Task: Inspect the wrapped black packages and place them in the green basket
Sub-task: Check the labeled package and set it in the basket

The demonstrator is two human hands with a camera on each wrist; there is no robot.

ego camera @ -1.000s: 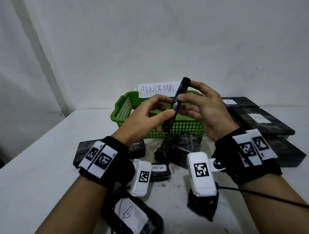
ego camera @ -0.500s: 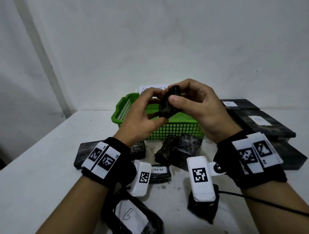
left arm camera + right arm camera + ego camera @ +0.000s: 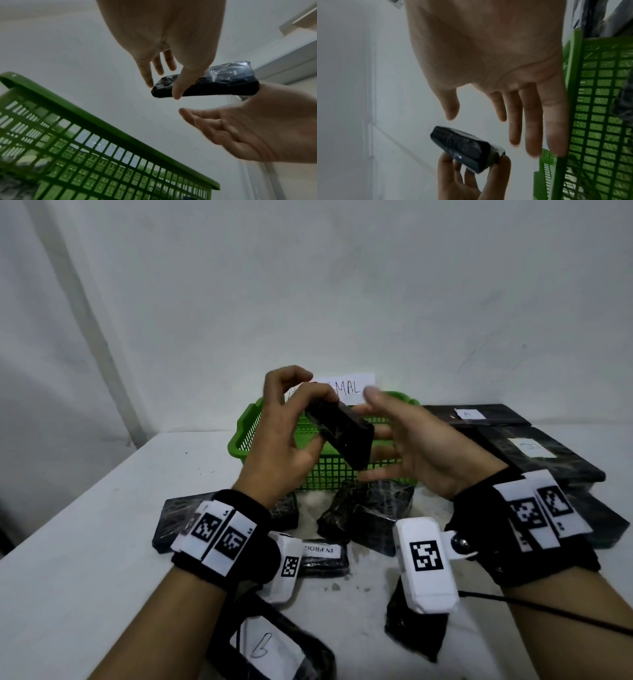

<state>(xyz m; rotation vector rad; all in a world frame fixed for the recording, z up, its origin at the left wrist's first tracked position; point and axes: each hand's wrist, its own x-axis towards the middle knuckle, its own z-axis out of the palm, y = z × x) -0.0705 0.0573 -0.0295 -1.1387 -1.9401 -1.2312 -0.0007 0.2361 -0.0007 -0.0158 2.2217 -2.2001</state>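
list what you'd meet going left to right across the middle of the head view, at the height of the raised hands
left hand → small black plastic-wrapped package pinched in its fingers → right hand, fingers spread and off the package → long flat black wrapped packages with white labels. The green plastic mesh basket sits behind the hands.

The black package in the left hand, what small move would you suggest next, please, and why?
Probably carry the black package forward and lower it into the green basket. Only the left hand pinches it, just in front of the basket's near wall, while the right hand is open beside it, apart from it.
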